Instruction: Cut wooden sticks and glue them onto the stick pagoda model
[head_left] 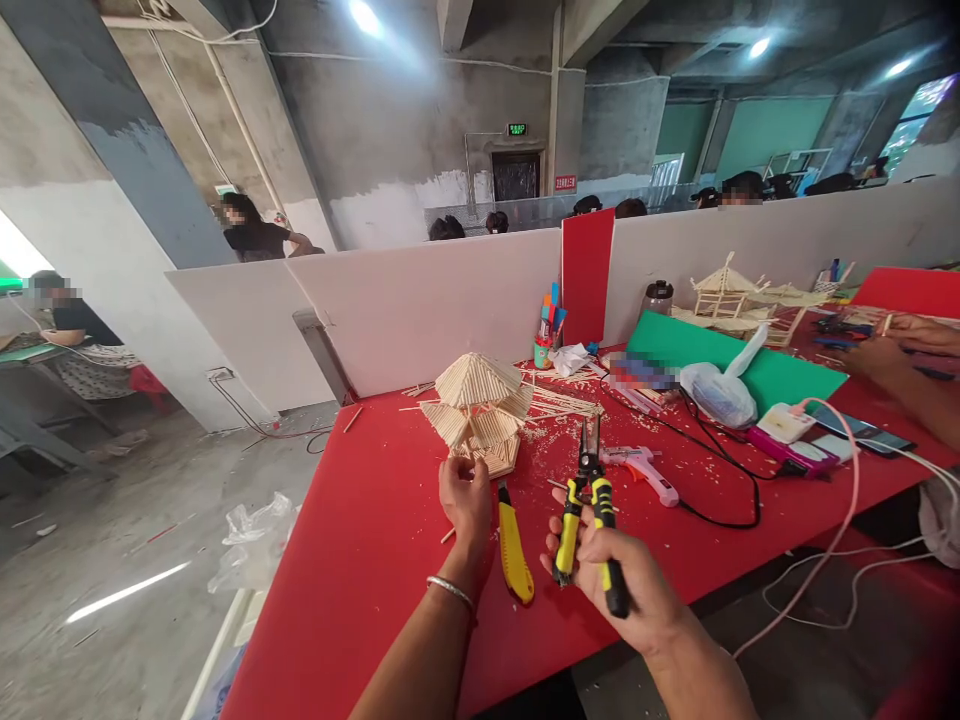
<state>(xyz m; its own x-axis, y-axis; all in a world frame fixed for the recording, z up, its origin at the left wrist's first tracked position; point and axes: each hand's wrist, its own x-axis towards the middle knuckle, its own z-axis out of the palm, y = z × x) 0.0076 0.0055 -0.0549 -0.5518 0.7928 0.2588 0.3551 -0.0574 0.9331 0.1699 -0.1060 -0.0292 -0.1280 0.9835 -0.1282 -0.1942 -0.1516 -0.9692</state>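
A small tiered pavilion model (pixel 480 385) made of thin wooden sticks stands on the red tabletop. My left hand (pixel 463 497) is at its lower front left, thumb and fingers pinched together; what is between the fingertips I cannot make out. In my right hand (pixel 630 575) is a pair of yellow-and-black pliers (pixel 591 500), jaws pointing away from me and a little apart. Between my hands lies a yellow utility knife (pixel 514 550). Just past the pliers is a pink hot glue gun (pixel 643 472) with a black cord.
Loose sticks (pixel 562 400) and shavings lie behind the model. To the right are a green board (pixel 750 360), a purple power strip (pixel 795 455), cables and a phone (pixel 862 428). Another person's hands (pixel 892 345) work at the far right. A pale partition (pixel 435 310) borders the table's back.
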